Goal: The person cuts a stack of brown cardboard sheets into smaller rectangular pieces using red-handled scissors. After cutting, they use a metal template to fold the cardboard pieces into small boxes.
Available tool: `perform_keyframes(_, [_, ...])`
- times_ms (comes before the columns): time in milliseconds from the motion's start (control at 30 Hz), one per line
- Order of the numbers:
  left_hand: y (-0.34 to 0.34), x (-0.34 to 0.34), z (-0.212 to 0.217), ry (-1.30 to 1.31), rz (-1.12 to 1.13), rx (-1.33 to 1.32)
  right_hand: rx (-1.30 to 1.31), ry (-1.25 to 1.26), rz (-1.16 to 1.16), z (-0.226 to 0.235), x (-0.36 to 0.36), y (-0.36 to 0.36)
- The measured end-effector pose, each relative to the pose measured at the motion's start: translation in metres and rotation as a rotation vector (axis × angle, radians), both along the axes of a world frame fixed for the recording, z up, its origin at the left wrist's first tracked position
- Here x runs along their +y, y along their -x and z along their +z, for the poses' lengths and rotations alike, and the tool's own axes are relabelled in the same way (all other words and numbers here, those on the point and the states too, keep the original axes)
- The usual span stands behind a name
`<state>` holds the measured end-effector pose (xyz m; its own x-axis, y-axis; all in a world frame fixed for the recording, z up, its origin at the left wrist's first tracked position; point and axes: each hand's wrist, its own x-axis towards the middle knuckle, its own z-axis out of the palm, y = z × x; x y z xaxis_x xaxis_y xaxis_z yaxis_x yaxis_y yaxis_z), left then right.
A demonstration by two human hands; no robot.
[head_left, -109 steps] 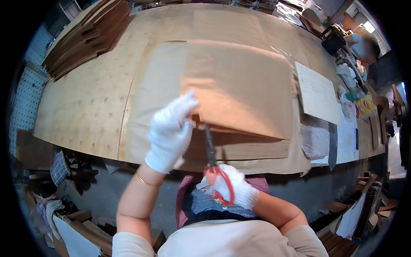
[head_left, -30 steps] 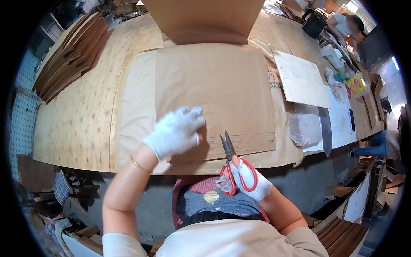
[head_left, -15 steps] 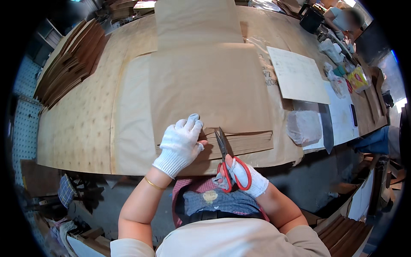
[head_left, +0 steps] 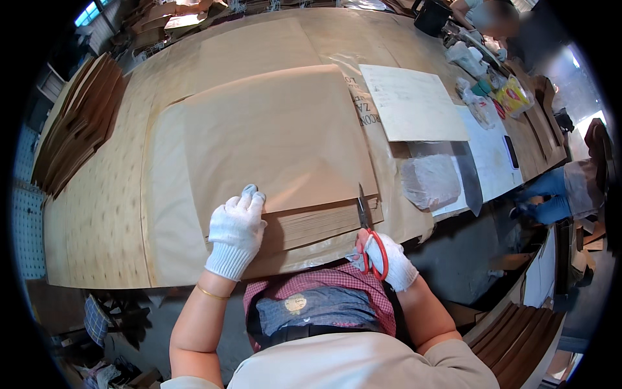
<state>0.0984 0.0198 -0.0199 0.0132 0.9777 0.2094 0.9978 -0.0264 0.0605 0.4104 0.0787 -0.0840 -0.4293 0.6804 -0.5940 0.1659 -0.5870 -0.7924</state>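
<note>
The stack of brown sheets (head_left: 311, 235) lies at the centre of the frame on the worktop (head_left: 97, 214), its top sheet (head_left: 278, 136) covering most of the pile, with layered edges exposed along the near side. The left hand (head_left: 237, 227) is at the sheet's near left edge; whether its grip pinches paper cannot be told. The right hand's (head_left: 400, 267) grip is closed around red-handled scissors (head_left: 365, 222), blades by the near right corner. Spreading appears largely done; squaring the near edge seems left. Compared with one second earlier, the far sheet (head_left: 249, 48), upper frame, lies flat rather than raised, and the blades appear drawn together.
</note>
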Motion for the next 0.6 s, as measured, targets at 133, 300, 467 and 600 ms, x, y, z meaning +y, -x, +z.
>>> perform_keyframes(133, [0.004,-0.003,-0.002,-0.021,0.009,-0.015,-0.147,0.057,0.034,0.024,0.006,0.013])
perform_keyframes(300, [0.015,-0.027,-0.006,-0.234,0.282,0.001,0.142,0.187,-0.048,0.001,-0.003,0.005])
perform_keyframes(467, [0.058,-0.064,-0.036,-0.294,0.366,-0.203,0.216,0.053,0.407,0.044,-0.024,0.064])
perform_keyframes(600, [0.066,-0.063,-0.037,-0.272,0.260,-0.285,0.178,0.409,0.483,0.031,-0.056,0.144])
